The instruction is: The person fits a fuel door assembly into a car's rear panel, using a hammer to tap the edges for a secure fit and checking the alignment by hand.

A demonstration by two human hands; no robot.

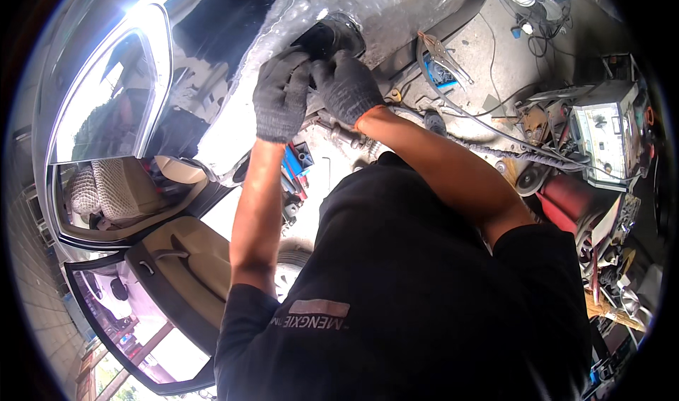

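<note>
Both hands wear dark grey knit gloves and meet at a round, black-lined opening in the car's side panel. The panel around it is dull grey and patchy, as if sanded. My left hand is at the opening's near left edge, its fingers bent inward. Close beside it, my right hand, with an orange cuff, has its fingers curled at the near edge. The fingertips face each other over the black lining. Whatever is between them is hidden by the gloves.
An open car door stands at the lower left. Locking pliers and a blue tray lie on the floor to the right. A thick hose runs toward a boxy machine beside a red cylinder. Tools lie below my left wrist.
</note>
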